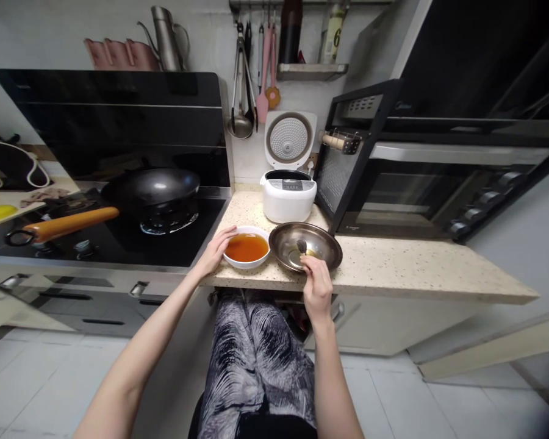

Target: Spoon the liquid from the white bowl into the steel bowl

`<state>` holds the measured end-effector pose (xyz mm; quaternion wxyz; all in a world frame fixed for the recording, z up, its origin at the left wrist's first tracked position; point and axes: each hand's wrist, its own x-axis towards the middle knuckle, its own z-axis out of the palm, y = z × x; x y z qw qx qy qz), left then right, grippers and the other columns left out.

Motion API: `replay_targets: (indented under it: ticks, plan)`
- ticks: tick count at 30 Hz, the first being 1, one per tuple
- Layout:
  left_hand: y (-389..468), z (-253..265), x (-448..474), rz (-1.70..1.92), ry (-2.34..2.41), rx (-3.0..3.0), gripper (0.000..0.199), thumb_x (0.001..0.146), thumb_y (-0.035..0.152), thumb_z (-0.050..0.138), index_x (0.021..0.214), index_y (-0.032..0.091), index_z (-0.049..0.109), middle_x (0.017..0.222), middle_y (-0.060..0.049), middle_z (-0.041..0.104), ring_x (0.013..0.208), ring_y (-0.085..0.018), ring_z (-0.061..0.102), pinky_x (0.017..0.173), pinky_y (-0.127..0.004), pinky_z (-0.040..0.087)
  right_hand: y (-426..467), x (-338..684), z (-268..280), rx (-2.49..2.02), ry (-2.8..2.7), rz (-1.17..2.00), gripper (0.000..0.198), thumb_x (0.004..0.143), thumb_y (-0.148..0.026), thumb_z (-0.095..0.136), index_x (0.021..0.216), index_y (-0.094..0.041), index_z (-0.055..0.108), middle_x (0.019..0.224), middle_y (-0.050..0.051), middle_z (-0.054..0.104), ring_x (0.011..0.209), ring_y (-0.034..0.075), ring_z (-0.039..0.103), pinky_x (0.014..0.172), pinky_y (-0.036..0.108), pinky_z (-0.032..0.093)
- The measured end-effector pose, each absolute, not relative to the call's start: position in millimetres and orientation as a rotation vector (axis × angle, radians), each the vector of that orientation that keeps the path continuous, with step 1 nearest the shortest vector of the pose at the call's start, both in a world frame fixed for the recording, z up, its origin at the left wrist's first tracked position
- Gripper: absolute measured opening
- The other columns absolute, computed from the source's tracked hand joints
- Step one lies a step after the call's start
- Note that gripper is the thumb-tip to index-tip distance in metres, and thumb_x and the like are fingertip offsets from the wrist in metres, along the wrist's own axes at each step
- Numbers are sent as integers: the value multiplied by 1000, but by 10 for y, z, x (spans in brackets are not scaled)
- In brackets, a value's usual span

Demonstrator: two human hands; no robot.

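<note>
Left grip (214, 251): the fingers lie along the left rim of a white bowl (247, 265). The palm side is turned out of my view, so I cannot tell whether this grip clamps the wall or merely rests against it. Amber liquid (247, 247) lies just right of these fingertips; it hides the bowl's floor from me.

Right grip (318, 288): thumb and fingers are together, clamped on the pale end of a small dark-headed item (301, 246). The fingers cover part of it, and it is too small for me to identify. It extends over the inside of a metal bowl (332, 247), just beyond this grip; I make out a yellowish patch within, but not whether the dark head touches it.

Both bowls stand side by side on the speckled tabletop (407, 265). Beyond the two grips, a white rice cooker (289, 201) has its lid raised, its front wall concealing most of the interior. Well left of the left grip, shadow obscures the outline of a dark pan (150, 186).
</note>
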<state>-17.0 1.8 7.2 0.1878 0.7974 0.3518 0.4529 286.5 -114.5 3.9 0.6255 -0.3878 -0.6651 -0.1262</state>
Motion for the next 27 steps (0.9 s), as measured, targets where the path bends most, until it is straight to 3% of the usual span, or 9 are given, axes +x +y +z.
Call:
replay_targets:
  ticks: [18,27]
  plan:
    - [76,21,-169,1320,963,2242,55,106,53,34,129,17,69,152,-15,56,144,-29,51,127,-53,30,-1193,2936,93,-936,-1548,-266,22,102,-15,44,105,-21,65,101,10,73,100,22,70,88,41,58]
    - [64,15,-162,1326,949,2214,53,105,53,37,129,18,70,152,-15,56,144,-29,51,127,-53,31,-1272,2795,179,-840,-1272,-134,15,102,-23,49,95,-22,62,95,6,72,85,18,71,77,34,60]
